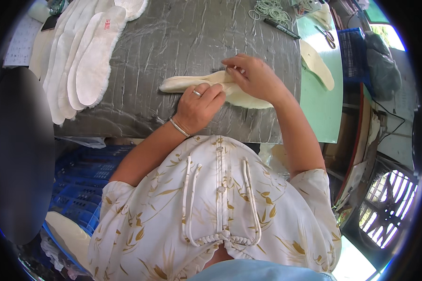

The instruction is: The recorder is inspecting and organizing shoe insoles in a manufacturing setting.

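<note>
A pale cream, fleecy insole (183, 83) lies crosswise on the table in front of me, its left part folded or rolled into a narrow shape. Its fluffy right end (248, 99) spreads out under my right wrist. My left hand (199, 107), with a ring and a bracelet, is closed on the near edge of the folded part. Just above the insole's middle, my right hand (253, 76) has curled fingers, thumb and fingertips close together. Whatever lies between those fingertips is too small to make out.
A fanned stack of fleecy insoles (96, 61) covers the table's left side. At the far right are green rubber bands (273, 11), a black marker (281, 28), scissors (327, 37) and a single insole (318, 65) on a green surface. Blue crates (79, 178) stand below, left.
</note>
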